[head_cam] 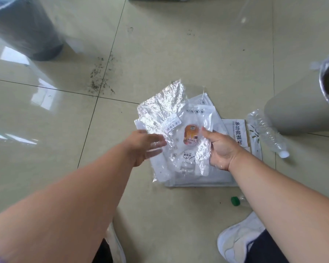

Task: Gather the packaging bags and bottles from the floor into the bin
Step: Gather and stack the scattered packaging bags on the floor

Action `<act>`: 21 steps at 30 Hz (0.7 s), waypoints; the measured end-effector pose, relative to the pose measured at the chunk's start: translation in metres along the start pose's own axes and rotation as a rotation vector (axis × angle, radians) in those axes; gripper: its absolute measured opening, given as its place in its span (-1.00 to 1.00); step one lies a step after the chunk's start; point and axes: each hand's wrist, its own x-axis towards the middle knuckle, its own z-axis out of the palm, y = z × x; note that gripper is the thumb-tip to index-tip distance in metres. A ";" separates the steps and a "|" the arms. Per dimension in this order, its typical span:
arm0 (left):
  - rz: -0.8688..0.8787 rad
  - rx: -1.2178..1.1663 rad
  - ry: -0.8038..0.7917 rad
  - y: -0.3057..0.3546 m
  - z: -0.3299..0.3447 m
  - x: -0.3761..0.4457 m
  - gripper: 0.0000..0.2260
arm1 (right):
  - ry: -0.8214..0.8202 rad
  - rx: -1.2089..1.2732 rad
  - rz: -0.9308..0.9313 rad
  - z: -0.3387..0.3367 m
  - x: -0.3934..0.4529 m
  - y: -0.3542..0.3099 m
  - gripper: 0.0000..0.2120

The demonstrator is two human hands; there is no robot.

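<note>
Dark bin (23, 29) noted at far left, well apart from the litter; second, pale bin (300, 114) at far right, close beside the pile, dark liner at its rim. Scatter of dark debris (101, 76) observed on floor tiles (46, 120) between the dark bin and the pile. Left hand (144, 147) found at left edge of crinkled clear bag (169, 118), fingers (156, 143) loosely spread and partly under the film; firm grip not confirmed, contact only. Stack of white packaging bags (198, 175) lying flat beneath, at centre, near the feet. Right hand (222, 149) set at right side of the clear bag, palm turned up, thumb pressed onto the film, remaining fingers curled beneath and hidden; judged a pinch on the bag's edge. Printed packet (237, 131) lying just right of that hand. Green-capped bottle (237, 201) mostly hidden behind right forearm, near the white shoe (239, 238). Crushed clear bottle (266, 131) on floor beside the pale bin, white cap toward the near side. Risks judged: slick film likely to slide from the loose left-hand contact if lifted; only the top bag likely to rise, leaving the stack behind; bottles liable to roll if nudged; green-capped bottle easily overlooked or kicked.
</note>
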 end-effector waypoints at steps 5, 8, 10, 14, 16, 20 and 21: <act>0.290 0.222 0.215 0.004 -0.023 0.007 -0.73 | 0.618 -0.137 -0.242 0.000 0.010 -0.016 -0.51; 0.304 0.322 0.203 0.006 -0.039 0.004 -0.73 | 0.757 -0.069 -0.383 -0.003 0.007 -0.039 -0.72; 0.266 0.236 0.101 0.008 -0.039 0.000 -0.71 | 0.563 -0.080 -0.404 0.010 0.003 -0.047 -0.84; 0.170 0.054 -0.158 0.007 -0.020 -0.006 -0.73 | 0.249 -0.229 -0.322 0.063 0.002 -0.016 -0.85; 0.217 0.077 -0.158 0.001 -0.012 -0.004 -0.65 | 0.135 -0.317 -0.270 0.083 0.010 0.010 -0.90; 0.338 0.294 0.106 -0.009 -0.023 0.005 -0.60 | 0.285 -0.499 -0.263 0.078 0.045 0.032 -0.75; 0.353 0.336 0.143 -0.012 -0.031 0.005 -0.58 | 0.411 -0.663 -0.276 0.069 0.052 0.032 -0.67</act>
